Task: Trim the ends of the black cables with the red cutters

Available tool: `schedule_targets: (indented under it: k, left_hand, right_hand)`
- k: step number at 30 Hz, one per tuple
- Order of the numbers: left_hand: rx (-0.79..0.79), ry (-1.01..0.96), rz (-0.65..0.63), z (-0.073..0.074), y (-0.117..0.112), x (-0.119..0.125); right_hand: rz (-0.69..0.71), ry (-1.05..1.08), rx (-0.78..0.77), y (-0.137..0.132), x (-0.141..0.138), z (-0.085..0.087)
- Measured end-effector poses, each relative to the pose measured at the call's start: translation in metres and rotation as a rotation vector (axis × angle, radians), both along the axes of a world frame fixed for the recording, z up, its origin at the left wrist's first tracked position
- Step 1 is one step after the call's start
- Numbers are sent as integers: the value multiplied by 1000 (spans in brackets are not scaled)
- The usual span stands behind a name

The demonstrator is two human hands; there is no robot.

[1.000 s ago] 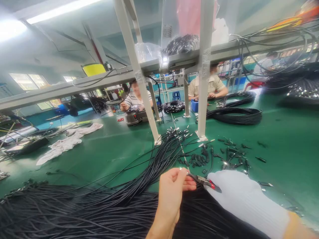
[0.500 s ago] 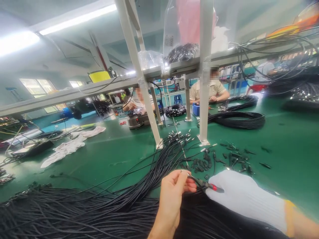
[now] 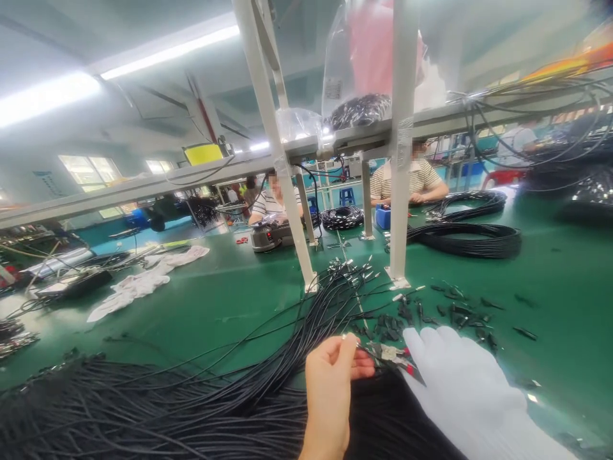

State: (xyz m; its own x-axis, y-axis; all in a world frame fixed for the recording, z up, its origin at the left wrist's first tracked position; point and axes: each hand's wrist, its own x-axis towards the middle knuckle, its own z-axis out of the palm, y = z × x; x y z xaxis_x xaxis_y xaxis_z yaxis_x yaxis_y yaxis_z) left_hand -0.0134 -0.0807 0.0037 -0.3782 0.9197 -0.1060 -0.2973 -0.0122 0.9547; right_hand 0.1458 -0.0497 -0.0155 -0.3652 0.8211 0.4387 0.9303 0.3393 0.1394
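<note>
Bright ceiling lights (image 3: 170, 52) slant across the upper left, above windows (image 3: 80, 169) in the far wall (image 3: 29, 160); pale posts (image 3: 400, 217) carry a shelf (image 3: 433, 117) over the green desk (image 3: 239, 281), a blue stool (image 3: 347, 195) standing beyond it

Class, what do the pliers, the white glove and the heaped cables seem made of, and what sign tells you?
Pliers: apparently metal at the head, greyish with slight shine; the red-and-black handles are perhaps plastic-coated, judging by colour.
Glove: probably knitted fabric, matt white, following the fingers' shape; fibre unclear.
Cables: likely plastic or rubber sheathing, black with faint sheen, bending in curves.
</note>
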Motion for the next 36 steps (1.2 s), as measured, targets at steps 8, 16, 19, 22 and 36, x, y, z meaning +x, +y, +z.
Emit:
schedule_targets:
  k: [8,16,19,22,36]
  left_hand:
    - [1,81,20,1,-1,3]
    - [4,112,19,-2,-1,1]
    - [1,117,13,0,-2,1]
    - [7,99,12,2,-2,2]
    - [17,153,30,0,-2,2]
  right_hand:
    - [21,-11,159,0,4,-6]
    - [37,-21,222,-2,0,-1]
    - [-7,-14,169,-4,-2,-1]
    - [-39,-35,76,-4,-1,-4]
    - [-2,-74,164,-6,-6,6]
